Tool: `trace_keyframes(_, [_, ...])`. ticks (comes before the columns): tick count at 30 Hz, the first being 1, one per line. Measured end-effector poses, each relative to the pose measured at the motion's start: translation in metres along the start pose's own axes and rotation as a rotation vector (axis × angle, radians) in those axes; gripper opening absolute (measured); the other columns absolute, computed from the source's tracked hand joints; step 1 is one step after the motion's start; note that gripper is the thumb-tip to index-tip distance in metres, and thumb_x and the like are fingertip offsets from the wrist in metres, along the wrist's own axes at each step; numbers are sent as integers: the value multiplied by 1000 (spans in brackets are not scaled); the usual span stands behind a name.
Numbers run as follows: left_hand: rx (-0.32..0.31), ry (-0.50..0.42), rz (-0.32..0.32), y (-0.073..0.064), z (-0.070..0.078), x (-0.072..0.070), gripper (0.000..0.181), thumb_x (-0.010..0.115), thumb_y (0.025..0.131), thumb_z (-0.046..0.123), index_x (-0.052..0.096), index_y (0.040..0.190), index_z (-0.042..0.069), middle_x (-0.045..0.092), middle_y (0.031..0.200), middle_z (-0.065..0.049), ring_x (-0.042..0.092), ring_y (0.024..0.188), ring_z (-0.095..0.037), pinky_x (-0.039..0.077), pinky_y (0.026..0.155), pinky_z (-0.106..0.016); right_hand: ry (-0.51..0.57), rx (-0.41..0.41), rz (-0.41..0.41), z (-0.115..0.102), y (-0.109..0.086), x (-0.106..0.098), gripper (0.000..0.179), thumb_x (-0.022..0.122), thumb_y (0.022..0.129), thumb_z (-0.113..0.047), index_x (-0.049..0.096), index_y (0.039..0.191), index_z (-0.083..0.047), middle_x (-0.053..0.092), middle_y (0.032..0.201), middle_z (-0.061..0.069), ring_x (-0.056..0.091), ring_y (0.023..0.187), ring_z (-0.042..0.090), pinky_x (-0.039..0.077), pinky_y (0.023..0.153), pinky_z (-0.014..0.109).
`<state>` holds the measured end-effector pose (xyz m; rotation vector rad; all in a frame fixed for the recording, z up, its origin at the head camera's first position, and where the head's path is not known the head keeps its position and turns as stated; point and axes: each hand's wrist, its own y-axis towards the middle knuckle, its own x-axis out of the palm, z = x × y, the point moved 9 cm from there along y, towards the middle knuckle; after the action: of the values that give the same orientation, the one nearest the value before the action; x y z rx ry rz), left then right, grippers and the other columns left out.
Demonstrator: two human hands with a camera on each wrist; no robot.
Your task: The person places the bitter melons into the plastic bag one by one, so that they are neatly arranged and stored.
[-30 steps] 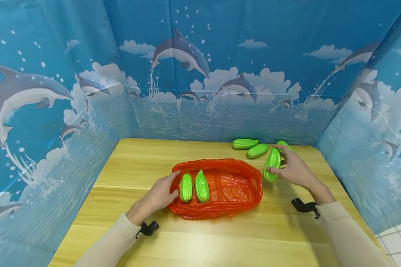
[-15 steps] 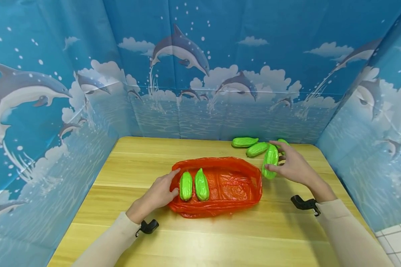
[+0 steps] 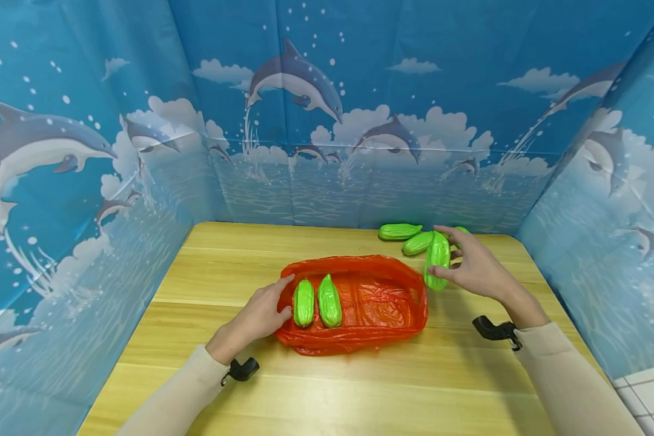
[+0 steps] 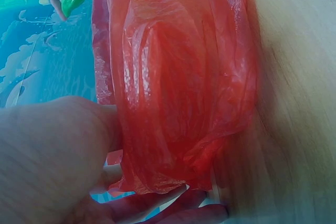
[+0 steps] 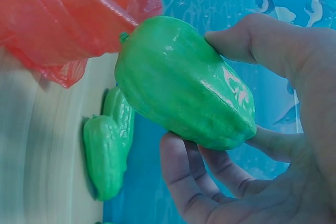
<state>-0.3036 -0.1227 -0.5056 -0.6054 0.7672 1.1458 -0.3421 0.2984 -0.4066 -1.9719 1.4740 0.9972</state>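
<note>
An open red plastic bag (image 3: 384,330) lies spread on the table, with two glossy green ridged gourds (image 3: 303,303) side by side in its left half. My left hand (image 3: 258,312) holds the bag's left end, thumb and forefinger spread at the rim; the left wrist view shows its other fingers (image 4: 173,208) under the bag's edge. At the bag's right end, my right hand (image 3: 471,266) grips a third green ridged gourd (image 5: 184,85) between thumb and fingers. This gourd hangs near the bag's right rim, standing roughly lengthwise in the head view.
Behind the bag at the back right, more gourds (image 3: 399,231) lie on the wooden table (image 3: 229,248); one is partly hidden behind my right hand. A blue dolphin-print curtain (image 3: 327,194) rises along the back and both sides.
My right hand has moved a little left and back with its gourd, toward the bag's right rim. The left hand and the bag stay in place.
</note>
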Motion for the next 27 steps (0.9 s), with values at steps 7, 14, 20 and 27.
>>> trace_keyframes(7, [6, 3, 1, 0, 1, 0, 79, 75, 107, 6, 44, 179, 5, 60, 174, -22, 68, 148, -36, 55, 130, -60, 3, -27, -12, -13, -1, 0, 101, 90, 105, -28, 31, 183, -2, 44, 172, 36, 71, 130, 55, 70, 100, 61])
trace_keyframes(14, [3, 0, 0, -2, 1, 0, 79, 76, 107, 6, 44, 179, 5, 60, 174, -22, 67, 128, -32, 59, 125, -56, 7, -45, -24, -25, 0, 3, 100, 90, 104, -27, 32, 183, -3, 50, 162, 33, 71, 129, 52, 71, 98, 56])
trace_keyframes(20, [6, 5, 5, -2, 1, 0, 79, 75, 106, 6, 44, 179, 5, 61, 174, -22, 68, 136, -33, 57, 128, -58, -8, -66, -24, -34, 3, 4, 98, 91, 104, -27, 35, 182, -4, 56, 157, 31, 73, 127, 49, 72, 97, 54])
trace_keyframes(27, [9, 11, 8, -2, 3, 0, 79, 76, 106, 6, 44, 179, 5, 61, 173, -23, 69, 143, -36, 57, 128, -59, -17, -94, -46, -45, 5, 9, 95, 89, 105, -24, 36, 181, -5, 54, 166, 32, 71, 131, 50, 71, 98, 52])
